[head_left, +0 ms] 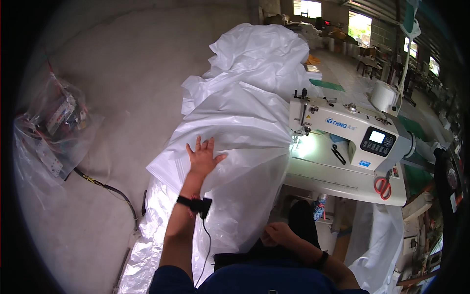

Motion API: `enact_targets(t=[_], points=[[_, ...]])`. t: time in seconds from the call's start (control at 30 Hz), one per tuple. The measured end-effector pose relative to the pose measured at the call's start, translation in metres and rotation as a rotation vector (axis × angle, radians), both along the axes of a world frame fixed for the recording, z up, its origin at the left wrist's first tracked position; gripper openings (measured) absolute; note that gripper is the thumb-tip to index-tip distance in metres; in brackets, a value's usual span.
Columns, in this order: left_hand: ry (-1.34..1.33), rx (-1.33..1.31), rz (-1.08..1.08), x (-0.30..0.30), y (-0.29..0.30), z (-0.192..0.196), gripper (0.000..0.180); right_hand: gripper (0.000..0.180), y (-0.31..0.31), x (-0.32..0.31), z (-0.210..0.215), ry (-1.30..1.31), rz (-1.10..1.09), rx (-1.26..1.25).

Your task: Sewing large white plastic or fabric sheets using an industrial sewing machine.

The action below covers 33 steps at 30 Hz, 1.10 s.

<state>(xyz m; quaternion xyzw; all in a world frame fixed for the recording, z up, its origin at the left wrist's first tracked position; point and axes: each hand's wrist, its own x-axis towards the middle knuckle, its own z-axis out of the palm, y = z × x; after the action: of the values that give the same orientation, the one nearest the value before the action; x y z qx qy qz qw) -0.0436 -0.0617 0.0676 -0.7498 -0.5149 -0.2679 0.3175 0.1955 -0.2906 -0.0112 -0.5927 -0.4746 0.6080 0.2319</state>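
A large white plastic sheet (240,171) lies in folds from my lap up to the sewing machine (347,122) and is bunched beyond it. Its right edge runs up to the lit needle area of the machine. My left hand (201,157) rests flat on the sheet with its fingers spread. Low by my lap, my right hand (278,234) is closed beside the sheet's right edge; whatever its curled fingers hold is hidden. A black strap with a small device (199,206) sits on my left forearm.
Orange-handled scissors (383,187) and black tweezers (338,154) lie on the machine table (323,179). A white thread cone (384,95) stands behind the machine. At left, a clear plastic bag (56,120) covers electrical parts on the wall, with a black cable (115,190) running down.
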Motion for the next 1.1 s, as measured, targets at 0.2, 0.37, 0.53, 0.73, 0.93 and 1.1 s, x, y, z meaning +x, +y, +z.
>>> enact_targets(t=[0.2, 0.37, 0.53, 0.73, 0.93, 1.1], points=[[-0.104, -0.647, -0.344, 0.003, -0.046, 0.041, 0.025, 0.030, -0.007, 0.007, 0.028, 0.005, 0.029, 0.077], [0.029, -0.678, -0.569, 0.038, -0.153, 0.012, 0.020, 0.031, 0.013, 0.003, 0.014, -0.174, -0.268, 0.276], [-0.142, -0.869, -0.538, 0.063, -0.190, -0.024, 0.016, 0.030, 0.038, 0.007, -0.006, 0.068, -0.393, 0.132], [-0.235, -0.797, -0.582, 0.054, -0.185, -0.028, 0.017, 0.024, 0.021, -0.005, 0.008, -0.483, -0.403, 0.720], [-0.559, -1.015, -0.460, 0.043, -0.176, -0.023, 0.023, 0.019, 0.014, -0.034, 0.013, 0.607, -0.506, 0.096], [-0.395, -0.944, -0.486, 0.033, -0.173, -0.015, 0.020, 0.019, 0.001, -0.050, 0.003, 0.285, -0.194, 0.297]])
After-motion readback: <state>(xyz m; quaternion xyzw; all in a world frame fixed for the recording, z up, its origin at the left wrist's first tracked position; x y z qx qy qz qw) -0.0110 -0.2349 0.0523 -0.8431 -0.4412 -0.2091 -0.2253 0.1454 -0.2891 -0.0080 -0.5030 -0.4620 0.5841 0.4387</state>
